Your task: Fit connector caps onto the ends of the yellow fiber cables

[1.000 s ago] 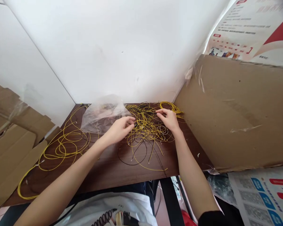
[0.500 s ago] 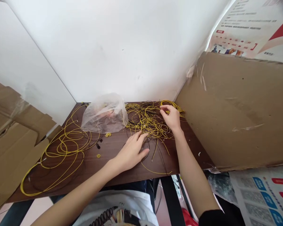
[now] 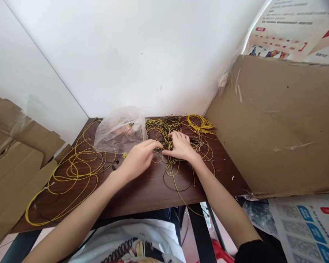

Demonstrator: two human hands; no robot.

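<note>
A tangle of thin yellow and black wires (image 3: 155, 126) lies at the back middle of the brown table. My right hand (image 3: 182, 148) curves around part of the tangle, with yellow wires between its thumb and fingers. Just left of it, my left hand (image 3: 141, 157) is closed, thumb and forefinger together at the near edge of the tangle; the wire at its fingertips is partly hidden. From below my right hand a yellow wire (image 3: 178, 190) trails over the table's front edge. A neat yellow wire coil (image 3: 199, 125) rests at the back right.
A translucent plastic bag (image 3: 117, 133) with things inside stands behind my left hand. Large loose loops of yellow wire (image 3: 71, 179) spread over the left side of the table (image 3: 150, 193). Cardboard (image 3: 285, 131) walls the right side, more cardboard (image 3: 19, 164) the left.
My right hand has come left and nearer, off the coil's edge into the tangle. My left hand has moved left and up, its fingers closing. The tangle has shifted, and the coil shows more fully.
</note>
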